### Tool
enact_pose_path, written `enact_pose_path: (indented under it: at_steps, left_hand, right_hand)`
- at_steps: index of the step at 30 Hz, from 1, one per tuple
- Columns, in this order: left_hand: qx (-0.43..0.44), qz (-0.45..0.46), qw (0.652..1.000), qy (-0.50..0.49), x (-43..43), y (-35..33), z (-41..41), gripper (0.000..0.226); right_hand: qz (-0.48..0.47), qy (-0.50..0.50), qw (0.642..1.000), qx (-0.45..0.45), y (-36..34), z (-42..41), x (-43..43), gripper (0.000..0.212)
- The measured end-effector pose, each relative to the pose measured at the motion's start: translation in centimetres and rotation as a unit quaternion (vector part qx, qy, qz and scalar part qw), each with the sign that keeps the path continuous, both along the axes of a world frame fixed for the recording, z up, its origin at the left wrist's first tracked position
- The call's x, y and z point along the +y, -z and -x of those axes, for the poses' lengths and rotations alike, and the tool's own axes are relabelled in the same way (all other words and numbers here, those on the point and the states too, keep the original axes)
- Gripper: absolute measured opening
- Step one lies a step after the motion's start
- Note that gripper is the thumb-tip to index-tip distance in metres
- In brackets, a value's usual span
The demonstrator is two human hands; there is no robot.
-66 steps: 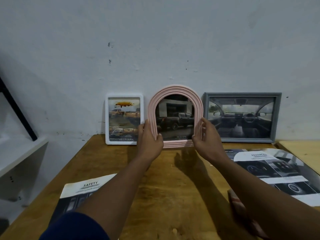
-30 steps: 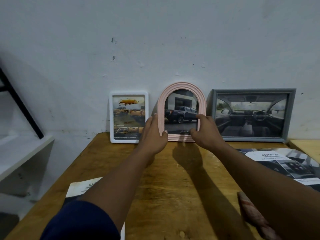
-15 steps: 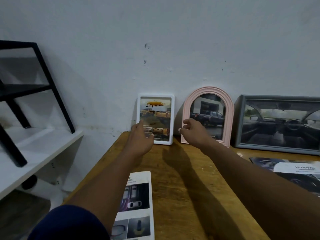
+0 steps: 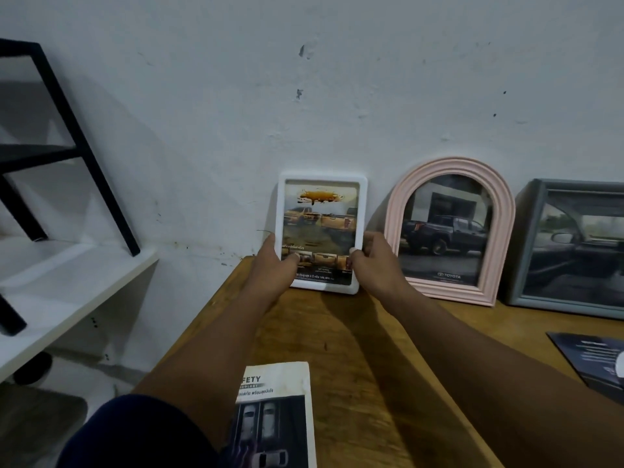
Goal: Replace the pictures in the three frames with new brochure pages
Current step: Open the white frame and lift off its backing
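Three frames stand against the wall at the back of the wooden table (image 4: 351, 339). The white rectangular frame (image 4: 320, 211) shows orange pickup trucks. My left hand (image 4: 275, 265) grips its lower left edge and my right hand (image 4: 373, 261) grips its lower right edge, thumbs on the front. To its right stands the pink arched frame (image 4: 450, 228) with a dark pickup picture. A grey frame (image 4: 574, 244) with a car interior picture is cut off at the right edge. A brochure page (image 4: 277, 417) headed with safety text lies near me under my left forearm.
Another dark brochure page (image 4: 594, 359) lies at the table's right edge. Left of the table stands a white shelf (image 4: 50, 292) carrying a black metal rack (image 4: 67, 136). The wall rises directly behind the frames. The table's left edge runs diagonally beside my left arm.
Both hands let go of the pink arched frame, moved left and took hold of the white frame's lower edges. The view swung left and moved closer.
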State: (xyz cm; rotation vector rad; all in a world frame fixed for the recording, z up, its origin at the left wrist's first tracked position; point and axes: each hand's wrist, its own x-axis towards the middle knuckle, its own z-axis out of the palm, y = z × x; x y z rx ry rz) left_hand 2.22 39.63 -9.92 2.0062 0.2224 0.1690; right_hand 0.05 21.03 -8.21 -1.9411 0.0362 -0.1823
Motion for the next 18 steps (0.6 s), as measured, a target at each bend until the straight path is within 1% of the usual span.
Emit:
enact_pose_path:
  at_steps: [4, 10, 13, 15, 18]
  left_hand:
    - [-0.023, -0.019, 1.0, 0.0, -0.2, -0.7, 1.9, 0.061]
    - [-0.033, -0.038, 0.998, 0.046, -1.2, -3.4, 7.8, 0.041]
    - [-0.009, -0.099, 0.991, 0.088, -2.2, -4.8, 11.7, 0.03]
    - [0.013, -0.134, 0.984, 0.121, -3.2, -5.5, 14.4, 0.029]
    - [0.088, -0.077, 0.974, 0.194, -5.1, -5.7, 17.4, 0.033]
  right_hand:
    - [0.001, 0.004, 1.0, -0.019, -0.8, 1.8, -0.7, 0.038]
    - [0.023, 0.001, 0.999, -0.047, -3.5, 7.2, -3.0, 0.033]
    - [0.042, 0.005, 0.998, -0.052, -4.5, 10.7, -5.3, 0.031]
    - [0.052, 0.013, 0.997, -0.055, -4.8, 13.0, -7.1, 0.027]
    - [0.062, 0.021, 0.996, -0.055, -5.1, 16.3, -10.1, 0.021]
